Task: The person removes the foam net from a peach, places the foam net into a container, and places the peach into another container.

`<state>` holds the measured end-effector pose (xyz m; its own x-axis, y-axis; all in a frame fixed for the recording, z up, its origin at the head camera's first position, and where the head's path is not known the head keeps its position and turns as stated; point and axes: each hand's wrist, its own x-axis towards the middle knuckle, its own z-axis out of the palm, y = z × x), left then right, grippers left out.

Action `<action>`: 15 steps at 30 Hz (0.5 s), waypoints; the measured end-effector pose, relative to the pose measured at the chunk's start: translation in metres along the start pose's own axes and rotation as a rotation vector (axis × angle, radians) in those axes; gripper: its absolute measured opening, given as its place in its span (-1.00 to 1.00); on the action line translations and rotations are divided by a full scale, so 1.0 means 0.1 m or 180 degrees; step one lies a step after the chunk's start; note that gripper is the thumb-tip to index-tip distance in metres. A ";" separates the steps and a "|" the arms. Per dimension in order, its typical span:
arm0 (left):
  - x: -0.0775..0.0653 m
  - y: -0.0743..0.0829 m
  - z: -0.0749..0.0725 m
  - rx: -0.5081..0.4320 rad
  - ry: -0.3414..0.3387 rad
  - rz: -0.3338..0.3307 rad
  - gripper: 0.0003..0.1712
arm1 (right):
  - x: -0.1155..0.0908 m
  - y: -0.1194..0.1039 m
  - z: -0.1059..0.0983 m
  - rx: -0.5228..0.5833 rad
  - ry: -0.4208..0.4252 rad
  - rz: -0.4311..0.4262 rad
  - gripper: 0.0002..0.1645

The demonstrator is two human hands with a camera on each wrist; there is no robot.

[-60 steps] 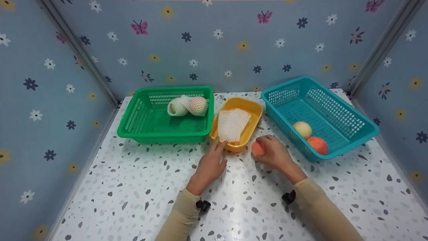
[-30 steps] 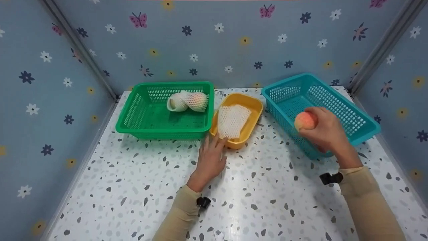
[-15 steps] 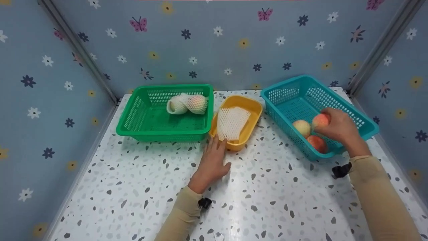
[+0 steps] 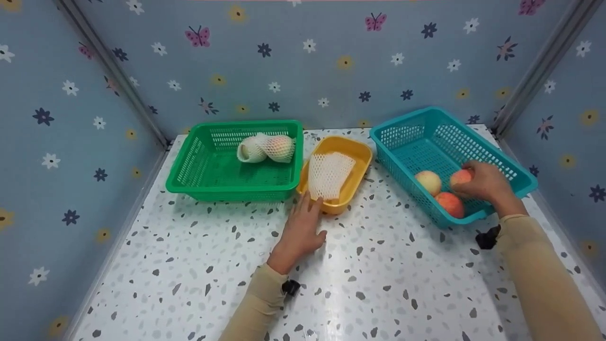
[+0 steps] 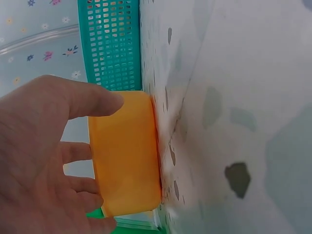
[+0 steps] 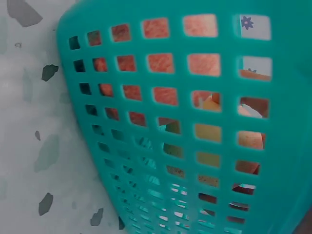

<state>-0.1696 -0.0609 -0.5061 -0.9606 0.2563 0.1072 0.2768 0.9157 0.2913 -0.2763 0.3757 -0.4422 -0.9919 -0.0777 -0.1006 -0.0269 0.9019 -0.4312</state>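
Note:
Inside the teal basket (image 4: 412,150), my right hand (image 4: 487,183) holds a red-and-yellow peach (image 4: 460,178) low among the fruit. A pale peach (image 4: 429,183) and a redder peach (image 4: 449,204) lie beside it. In the right wrist view the basket's perforated wall (image 6: 288,78) hides most of the hand. My left hand (image 4: 297,233) rests at the near edge of the yellow tray (image 4: 351,187), fingers extended and touching its rim. White foam net sleeves (image 4: 329,176) lie flat in that tray. The left wrist view shows the thumb against the tray's outer wall (image 5: 129,156).
To the left, a green basket (image 4: 215,170) contains two peaches in white foam nets (image 4: 279,148), near its right side. All the containers stand on a white speckled tabletop (image 4: 369,284). Patterned blue walls (image 4: 322,61) enclose the back and both sides.
My right hand has carried the peach from beside the yellow tray rightward into the teal basket and lowered it there. My left hand has stayed at the tray's rim.

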 end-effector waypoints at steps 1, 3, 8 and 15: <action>0.00 0.00 0.00 0.0005 0.0004 0.0001 -0.11 | 0.00 0.01 0.01 0.0006 -0.0018 0.0023 -0.20; 0.01 0.01 0.00 0.0028 0.0023 0.0003 -0.11 | -0.01 0.01 0.01 0.0011 -0.0061 0.0077 -0.22; 0.02 0.01 0.02 0.0081 0.0070 -0.0013 -0.11 | 0.00 0.03 0.02 0.0020 -0.0152 0.0170 -0.21; 0.02 0.00 0.05 0.0101 0.0125 -0.0008 -0.11 | 0.01 0.07 0.05 0.0028 -0.0257 0.0186 -0.18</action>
<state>-0.1715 -0.0592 -0.5110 -0.9595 0.2423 0.1439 0.2730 0.9258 0.2614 -0.2771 0.3792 -0.4501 -0.9785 -0.0594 -0.1975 0.0321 0.9022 -0.4302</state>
